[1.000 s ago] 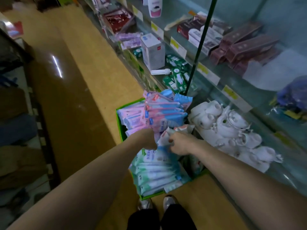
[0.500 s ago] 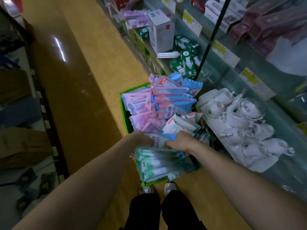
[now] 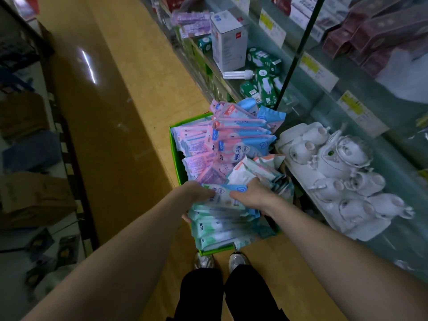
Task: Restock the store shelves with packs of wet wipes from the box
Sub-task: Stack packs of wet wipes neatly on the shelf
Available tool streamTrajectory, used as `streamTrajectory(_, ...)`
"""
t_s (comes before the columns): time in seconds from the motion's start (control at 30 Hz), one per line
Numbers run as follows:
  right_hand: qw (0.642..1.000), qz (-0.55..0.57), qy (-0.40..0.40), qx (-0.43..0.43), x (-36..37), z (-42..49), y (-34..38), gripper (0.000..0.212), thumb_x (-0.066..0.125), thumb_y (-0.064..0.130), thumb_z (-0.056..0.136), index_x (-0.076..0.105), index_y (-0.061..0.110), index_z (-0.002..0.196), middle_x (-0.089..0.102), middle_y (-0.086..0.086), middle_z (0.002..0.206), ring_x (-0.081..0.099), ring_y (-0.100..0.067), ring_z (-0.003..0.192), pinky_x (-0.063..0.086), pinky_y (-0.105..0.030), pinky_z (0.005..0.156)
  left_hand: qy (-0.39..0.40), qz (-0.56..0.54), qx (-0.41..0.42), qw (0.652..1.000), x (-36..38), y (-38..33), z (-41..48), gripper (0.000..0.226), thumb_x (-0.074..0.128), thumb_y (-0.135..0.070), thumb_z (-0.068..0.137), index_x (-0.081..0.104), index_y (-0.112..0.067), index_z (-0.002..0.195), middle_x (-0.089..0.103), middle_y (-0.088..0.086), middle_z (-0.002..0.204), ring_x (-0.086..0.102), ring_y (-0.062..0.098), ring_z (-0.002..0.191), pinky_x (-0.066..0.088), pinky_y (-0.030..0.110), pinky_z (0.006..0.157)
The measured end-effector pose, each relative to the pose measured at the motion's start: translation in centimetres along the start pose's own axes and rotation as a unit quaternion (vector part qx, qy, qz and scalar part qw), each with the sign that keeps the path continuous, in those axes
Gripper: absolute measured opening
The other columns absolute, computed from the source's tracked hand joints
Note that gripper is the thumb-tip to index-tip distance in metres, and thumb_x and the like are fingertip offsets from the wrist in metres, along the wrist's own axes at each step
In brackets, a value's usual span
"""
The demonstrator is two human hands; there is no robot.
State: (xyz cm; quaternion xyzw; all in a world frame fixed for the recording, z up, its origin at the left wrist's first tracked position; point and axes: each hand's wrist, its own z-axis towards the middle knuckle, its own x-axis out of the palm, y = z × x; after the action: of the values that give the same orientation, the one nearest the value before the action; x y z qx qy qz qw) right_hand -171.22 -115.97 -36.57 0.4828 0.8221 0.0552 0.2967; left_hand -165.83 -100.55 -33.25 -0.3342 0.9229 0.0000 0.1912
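— Wet-wipes pack (image 3: pixel 222 197): where?
— Top of the teal stack (image 3: pixel 217 228) in the green box (image 3: pixel 174 144), beside the shelf (image 3: pixel 324 72). Your left hand (image 3: pixel 196 191) and right hand (image 3: pixel 251 196) grip it, fingers (image 3: pixel 253 183) curled.
— Writing?
— "999" on a pink-blue pack (image 3: pixel 239 154) behind.

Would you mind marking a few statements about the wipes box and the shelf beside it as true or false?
1. The left hand and the right hand both grip a bundle of green-and-white packs. True.
2. The box is red. False: the box is green.
3. Pink packs fill the far end of the box. True.
4. The white tea set stands left of the box. False: the tea set stands to its right.
5. A bare lamp tube lies beside the tall white carton. True.
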Motion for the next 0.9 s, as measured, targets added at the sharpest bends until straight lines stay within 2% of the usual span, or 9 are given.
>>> streamTrajectory(0.1, 0.999, 0.033, 0.009, -0.013, -0.1, -0.2, -0.3, 0.094, 0.067, 0.052, 0.076, 0.024, 0.007, 0.146, 0.055, -0.011, 0.124, 0.062, -0.029, 0.101, 0.053, -0.034, 0.072, 0.044, -0.044, -0.029, 0.998, -0.5, 0.3, 0.0, 0.060, 0.072, -0.038, 0.084, 0.046, -0.008, 0.129, 0.059, 0.018, 0.124, 0.062, 0.038, 0.107, 0.055, 0.051, 0.084)
streamTrajectory(0.2, 0.999, 0.042, 0.010, -0.025, -0.8, -0.9, 0.1, 0.090, 0.066, 0.048, 0.080, 0.020, 0.007, 0.146, 0.048, -0.011, 0.137, 0.054, -0.027, 0.116, 0.048, -0.033, 0.079, 0.070, -0.077, -0.032, 0.994, -1.3, 0.2, -0.5, 0.056, 0.074, -0.032, 0.083, 0.048, -0.005, 0.125, 0.061, 0.017, 0.123, 0.061, 0.038, 0.110, 0.052, 0.053, 0.090)
streamTrajectory(0.27, 0.997, 0.060, 0.003, -0.045, -1.4, -1.4, 0.6, 0.082, 0.066, 0.043, 0.084, 0.022, 0.008, 0.144, 0.048, -0.007, 0.136, 0.052, -0.025, 0.116, 0.045, -0.031, 0.079, 0.085, -0.102, -0.029, 0.991, -2.0, 0.1, -0.9, 0.051, 0.073, -0.029, 0.084, 0.049, -0.007, 0.124, 0.058, 0.015, 0.126, 0.059, 0.037, 0.113, 0.051, 0.052, 0.090)
streamTrajectory(0.43, 0.985, 0.151, 0.034, -0.079, -3.2, -4.0, 2.9, 0.058, 0.070, 0.033, 0.085, 0.033, 0.024, 0.128, 0.046, -0.002, 0.120, 0.055, -0.017, 0.092, 0.053, -0.025, 0.047, 0.102, -0.160, -0.019, 0.982, -3.8, 0.2, -1.7, 0.045, 0.067, -0.040, 0.087, 0.054, -0.008, 0.115, 0.059, 0.015, 0.122, 0.061, 0.036, 0.108, 0.059, 0.050, 0.069)
streamTrajectory(0.6, 0.973, 0.185, 0.010, -0.135, -4.2, -5.3, 5.5, 0.061, 0.072, 0.029, 0.084, 0.034, 0.026, 0.132, 0.050, 0.000, 0.115, 0.060, -0.016, 0.080, 0.057, -0.033, 0.062, 0.114, -0.274, -0.012, 0.955, -5.6, 0.8, -0.9, 0.045, 0.066, -0.051, 0.084, 0.059, -0.007, 0.095, 0.072, 0.012, 0.102, 0.069, 0.028, 0.096, 0.053, 0.050, 0.090)
streamTrajectory(0.7, 0.967, 0.200, -0.005, -0.157, -4.7, -5.8, 6.5, 0.075, 0.072, 0.030, 0.083, 0.025, 0.026, 0.142, 0.042, 0.003, 0.124, 0.059, -0.017, 0.091, 0.055, -0.026, 0.053, 0.081, -0.285, 0.016, 0.955, -6.9, 0.4, -2.8, 0.037, 0.064, -0.045, 0.088, 0.059, -0.009, 0.088, 0.071, 0.012, 0.085, 0.070, 0.027, 0.068, 0.060, 0.047, 0.064)
streamTrajectory(0.73, 0.966, 0.203, -0.008, -0.161, -4.8, -6.0, 6.8, 0.074, 0.071, 0.030, 0.084, 0.025, 0.024, 0.141, 0.044, 0.003, 0.120, 0.058, -0.015, 0.089, 0.054, -0.025, 0.053, 0.078, -0.297, 0.030, 0.951, -7.3, 0.1, -3.6, 0.034, 0.063, -0.043, 0.089, 0.059, -0.009, 0.088, 0.071, 0.013, 0.090, 0.070, 0.028, 0.071, 0.060, 0.047, 0.062)
streamTrajectory(0.83, 0.965, 0.195, -0.019, -0.173, -5.3, -6.4, 8.1, 0.055, 0.068, 0.032, 0.086, 0.035, 0.017, 0.126, 0.054, -0.002, 0.111, 0.055, -0.010, 0.076, 0.049, -0.023, 0.046, 0.061, -0.323, 0.063, 0.943, -8.0, -0.5, -5.2, 0.030, 0.066, -0.037, 0.089, 0.059, -0.009, 0.095, 0.067, 0.016, 0.114, 0.066, 0.032, 0.099, 0.055, 0.052, 0.081)
streamTrajectory(0.9, 0.966, 0.181, -0.029, -0.183, -5.7, -6.7, 8.8, 0.050, 0.067, 0.032, 0.087, 0.039, 0.014, 0.125, 0.054, -0.001, 0.100, 0.055, -0.010, 0.070, 0.046, -0.019, 0.039, 0.056, -0.331, 0.073, 0.939, -8.0, -0.6, -5.7, 0.029, 0.064, -0.036, 0.091, 0.057, -0.008, 0.095, 0.067, 0.016, 0.109, 0.064, 0.033, 0.099, 0.052, 0.052, 0.086)
